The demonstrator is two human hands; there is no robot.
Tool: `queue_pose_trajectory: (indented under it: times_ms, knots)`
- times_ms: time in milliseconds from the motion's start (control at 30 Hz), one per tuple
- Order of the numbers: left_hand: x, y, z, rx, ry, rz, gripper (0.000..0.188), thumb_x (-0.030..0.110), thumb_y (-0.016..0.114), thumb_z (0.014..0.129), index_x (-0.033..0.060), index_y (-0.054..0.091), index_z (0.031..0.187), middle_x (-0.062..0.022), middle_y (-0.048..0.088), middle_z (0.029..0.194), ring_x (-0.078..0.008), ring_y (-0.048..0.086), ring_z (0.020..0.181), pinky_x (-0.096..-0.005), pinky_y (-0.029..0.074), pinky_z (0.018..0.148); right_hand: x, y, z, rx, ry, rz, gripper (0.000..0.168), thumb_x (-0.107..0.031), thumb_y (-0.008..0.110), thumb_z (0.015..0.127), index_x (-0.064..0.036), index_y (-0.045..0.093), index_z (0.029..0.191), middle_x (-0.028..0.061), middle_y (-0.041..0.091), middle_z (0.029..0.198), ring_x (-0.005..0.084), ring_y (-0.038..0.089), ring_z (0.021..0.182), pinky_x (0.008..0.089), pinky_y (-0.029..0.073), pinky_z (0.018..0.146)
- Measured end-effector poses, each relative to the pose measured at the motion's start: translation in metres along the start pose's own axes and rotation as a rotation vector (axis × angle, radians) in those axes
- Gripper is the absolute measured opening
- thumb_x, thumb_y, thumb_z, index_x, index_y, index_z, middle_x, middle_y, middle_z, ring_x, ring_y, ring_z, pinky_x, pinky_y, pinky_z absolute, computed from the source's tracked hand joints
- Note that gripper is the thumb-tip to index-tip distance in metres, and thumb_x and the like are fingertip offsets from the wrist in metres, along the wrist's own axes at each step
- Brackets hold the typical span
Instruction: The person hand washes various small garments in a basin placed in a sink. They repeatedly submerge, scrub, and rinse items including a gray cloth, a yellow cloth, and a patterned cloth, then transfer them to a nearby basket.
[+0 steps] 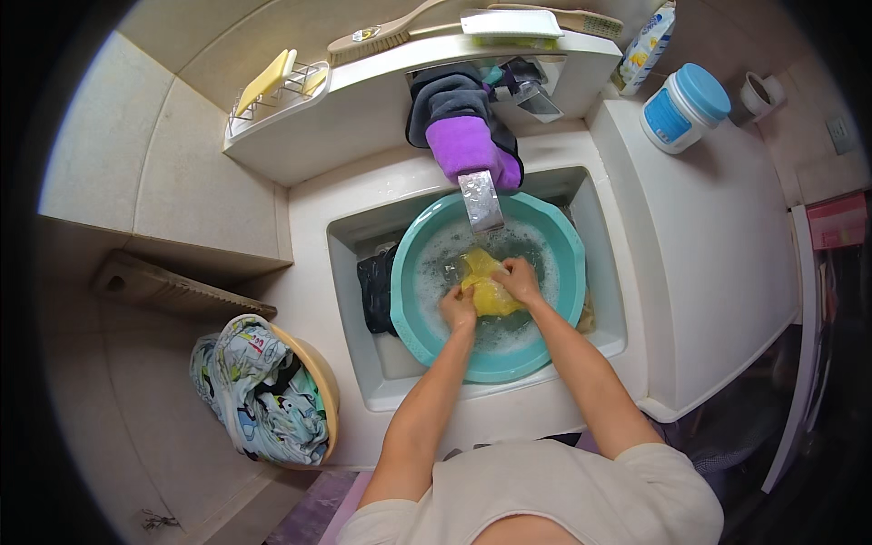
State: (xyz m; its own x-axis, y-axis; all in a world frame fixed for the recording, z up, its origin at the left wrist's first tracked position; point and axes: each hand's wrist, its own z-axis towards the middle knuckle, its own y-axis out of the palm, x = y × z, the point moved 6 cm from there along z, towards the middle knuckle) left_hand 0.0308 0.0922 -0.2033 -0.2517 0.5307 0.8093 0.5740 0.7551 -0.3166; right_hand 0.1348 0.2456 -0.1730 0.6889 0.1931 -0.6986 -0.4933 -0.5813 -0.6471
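A wet yellow cloth [492, 294] lies bunched between my two hands in sudsy water. My left hand [458, 308] pinches its left side, fingertips closed on the fabric. On the upper right of it, my right hand [519, 280] grips another part near its top. Both hands are inside a turquoise plastic basin [403, 293] holding foamy water. The basin sits in a grey-white sink [371, 395]. Just beyond the hands, a wide metal faucet spout [481, 201] reaches over the basin. The lower part of the cloth is partly under water.
Dark wet fabric [377, 289] lies left of the basin. A tan bucket [328, 381] of patterned clothes [272, 402] and a wooden washboard [177, 286] stand at left. Purple and grey cloths [463, 143] drape over the faucet. Brushes [371, 42] line the ledge; a blue-lidded tub [681, 112] stands right.
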Motion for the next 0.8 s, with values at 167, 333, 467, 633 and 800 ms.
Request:
queue_pose_trajectory:
  times_ms: [167,333,467,633,800]
  knots:
    - [0.068,-0.026,-0.037,0.220,0.624,0.195,0.022,0.019,0.068,0.083,-0.0023,0.065,0.079,-0.0113,0.061,0.077,-0.0274,0.057,0.070,-0.0347,0.044,0.066,-0.020,-0.038,-0.027,0.403,-0.091,0.062,0.021,-0.025,0.069,0.078,-0.004,0.067,0.080,0.0187,0.062,0.076,0.0344,0.061,0.074,0.0434,0.046,0.068]
    - [0.093,-0.030,-0.033,0.175,0.564,0.106,0.020,0.018,0.066,0.083,-0.0019,0.062,0.085,-0.0155,0.061,0.077,-0.0305,0.056,0.067,-0.0385,0.044,0.065,-0.034,-0.013,-0.038,-0.237,0.081,-0.040,0.032,-0.035,0.069,0.076,-0.004,0.066,0.081,0.0161,0.063,0.067,0.0327,0.062,0.067,0.0407,0.048,0.066]
    - [0.090,-0.008,-0.026,0.022,0.463,0.410,0.017,0.019,0.060,0.085,0.0045,0.060,0.095,-0.0174,0.063,0.092,-0.0386,0.060,0.083,-0.0476,0.045,0.069,-0.011,0.009,-0.029,-0.064,-0.069,-0.169,0.044,-0.039,0.069,0.071,-0.001,0.064,0.093,0.0186,0.066,0.092,0.0348,0.063,0.090,0.0414,0.049,0.079]
    - [0.004,0.006,0.002,-0.276,0.123,0.920,0.032,0.028,0.061,0.081,0.0042,0.064,0.102,-0.0210,0.065,0.101,-0.0392,0.062,0.094,-0.0464,0.049,0.082,0.012,0.036,-0.023,-0.021,0.197,-0.112,0.039,-0.026,0.065,0.071,-0.002,0.062,0.102,0.0195,0.063,0.106,0.0376,0.059,0.100,0.0459,0.046,0.088]
    - [0.007,0.000,0.004,-0.382,0.086,0.893,0.038,0.032,0.062,0.078,0.0010,0.067,0.099,-0.0236,0.065,0.098,-0.0384,0.063,0.094,-0.0429,0.050,0.084,0.004,0.033,-0.038,-0.220,0.292,-0.275,0.027,-0.017,0.063,0.072,-0.008,0.068,0.096,0.0192,0.065,0.103,0.0369,0.061,0.099,0.0451,0.049,0.085]
